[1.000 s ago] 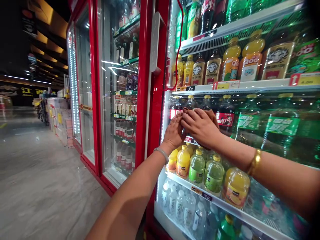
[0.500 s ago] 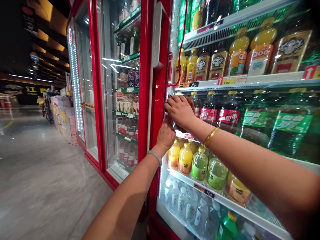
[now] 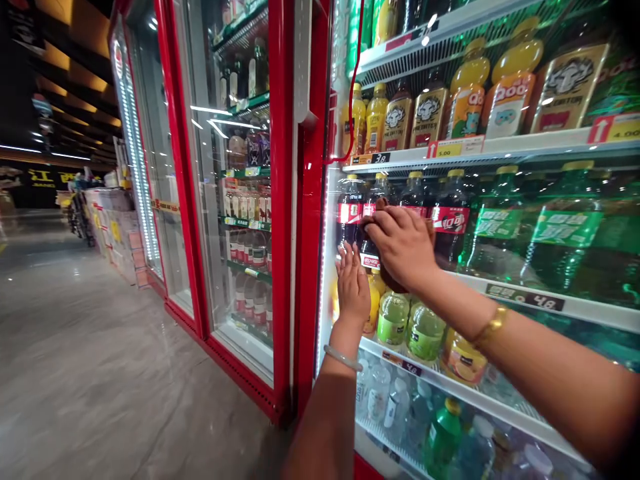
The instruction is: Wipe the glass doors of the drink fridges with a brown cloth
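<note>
My right hand point(image 3: 406, 245), with a gold bangle at the wrist, presses a brown cloth point(image 3: 393, 279) flat to the glass front of a lit drinks cooler. The cloth shows around the fingertips and below the palm; the rest lies hidden under the hand. Lower and to the left, my left hand point(image 3: 354, 288) is raised with its fingers stretched out and appears to hold nothing. Whether it touches the glass I cannot tell. Cola bottles point(image 3: 450, 217) with red labels and green-labelled bottles point(image 3: 565, 220) stand behind the right hand.
The cooler's red frame point(image 3: 313, 267) and a white handle point(image 3: 303, 73) are left of my hands. A red cord point(image 3: 356, 87) hangs near the upper edge. Further left are neighbouring glass-door coolers point(image 3: 281, 200), a grey floor point(image 3: 100, 373) and stacked boxes point(image 3: 113, 220).
My right hand has moved right and slightly down across the glass with the cloth. My left hand has come away from it, shifted slightly right and down, and its fingers have straightened.
</note>
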{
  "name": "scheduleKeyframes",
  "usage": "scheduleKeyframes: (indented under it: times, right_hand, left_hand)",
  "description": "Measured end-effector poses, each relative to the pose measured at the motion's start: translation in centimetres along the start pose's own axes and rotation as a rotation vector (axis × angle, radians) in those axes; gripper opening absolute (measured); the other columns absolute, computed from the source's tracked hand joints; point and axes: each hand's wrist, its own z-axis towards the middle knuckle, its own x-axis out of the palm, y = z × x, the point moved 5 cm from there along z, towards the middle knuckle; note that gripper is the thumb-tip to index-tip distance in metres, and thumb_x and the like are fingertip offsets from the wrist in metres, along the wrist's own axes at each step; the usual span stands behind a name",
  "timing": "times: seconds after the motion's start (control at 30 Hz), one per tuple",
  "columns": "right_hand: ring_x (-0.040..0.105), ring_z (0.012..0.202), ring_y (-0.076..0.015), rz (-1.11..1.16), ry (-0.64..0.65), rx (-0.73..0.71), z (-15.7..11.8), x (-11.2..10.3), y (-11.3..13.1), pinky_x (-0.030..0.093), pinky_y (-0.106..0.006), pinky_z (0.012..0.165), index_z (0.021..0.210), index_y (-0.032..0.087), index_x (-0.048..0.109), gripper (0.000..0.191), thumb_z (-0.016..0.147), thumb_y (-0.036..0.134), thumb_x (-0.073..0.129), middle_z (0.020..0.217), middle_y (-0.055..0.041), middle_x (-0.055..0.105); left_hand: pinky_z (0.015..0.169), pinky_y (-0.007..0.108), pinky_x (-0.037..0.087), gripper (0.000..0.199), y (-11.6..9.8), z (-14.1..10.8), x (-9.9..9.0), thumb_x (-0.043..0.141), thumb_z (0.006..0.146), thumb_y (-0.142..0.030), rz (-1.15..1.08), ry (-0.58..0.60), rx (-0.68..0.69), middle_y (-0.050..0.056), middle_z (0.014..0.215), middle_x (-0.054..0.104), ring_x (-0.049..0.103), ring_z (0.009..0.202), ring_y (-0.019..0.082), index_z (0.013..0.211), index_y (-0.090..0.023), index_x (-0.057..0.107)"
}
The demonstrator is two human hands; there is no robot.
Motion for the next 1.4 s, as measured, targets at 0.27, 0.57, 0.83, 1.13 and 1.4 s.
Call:
scheduleKeyframes:
  times: [0.27,0.57,0.83,1.13,1.4]
  right_hand:
    - [0.049,0.137,-0.0251,-0.081,0.001,-0.206,-6.8,-1.6,2.0,0.038,-0.045,0.119,0.125,0.024,0.065,0.030,0.096,0.020,0.057,0.138,-0.0024,0.068]
    - [0.050,0.138,-0.0268,-0.097,-0.123,-0.002,-8.0,-0.9,2.6,0.037,-0.048,0.121,0.121,0.025,0.069,0.026,0.099,0.026,0.055,0.138,0.0018,0.069]
    - [0.042,0.150,-0.0238,-0.099,-0.115,0.125,-14.4,-6.7,-1.8,0.033,-0.049,0.129,0.122,0.027,0.068,0.028,0.097,0.017,0.061,0.143,-0.0009,0.066]
    - [0.036,0.155,-0.0247,-0.102,-0.122,0.244,-13.1,-6.6,-3.2,0.035,-0.054,0.130,0.146,0.031,0.054,0.046,0.100,0.026,0.051,0.156,-0.0032,0.056]
    - [0.019,0.163,-0.0275,-0.025,0.120,0.043,-17.1,-10.8,-6.1,0.024,-0.060,0.134,0.157,0.022,0.045,0.055,0.103,0.033,0.051,0.161,-0.0061,0.050]
  left_hand:
    - [0.134,0.051,0.005,0.060,-0.1,-4.0,2.4,0.032,0.109,-0.037,-0.009,0.030,-0.078,0.005,0.176,0.016,0.003,0.163,0.021,0.168,-0.027,0.021]
    - [0.131,0.060,-0.007,0.069,-1.2,-3.3,3.3,0.036,0.107,-0.031,0.176,-0.033,-0.149,0.012,0.176,0.008,-0.007,0.162,0.027,0.169,-0.021,0.008]
    - [0.130,0.064,-0.008,0.073,-7.4,-4.1,5.2,0.036,0.107,-0.028,0.100,0.082,0.096,0.006,0.176,-0.003,-0.009,0.162,0.027,0.168,-0.031,-0.003]
    - [0.135,0.052,0.001,0.065,-14.8,-5.8,5.0,0.023,0.110,-0.042,-0.227,0.023,0.224,-0.004,0.177,-0.008,-0.001,0.164,0.026,0.167,-0.038,-0.007]
    - [0.135,0.053,0.005,0.071,-17.7,-7.8,8.1,0.010,0.105,-0.061,-0.284,0.233,0.397,-0.004,0.176,-0.015,-0.015,0.162,0.025,0.167,-0.034,-0.011]
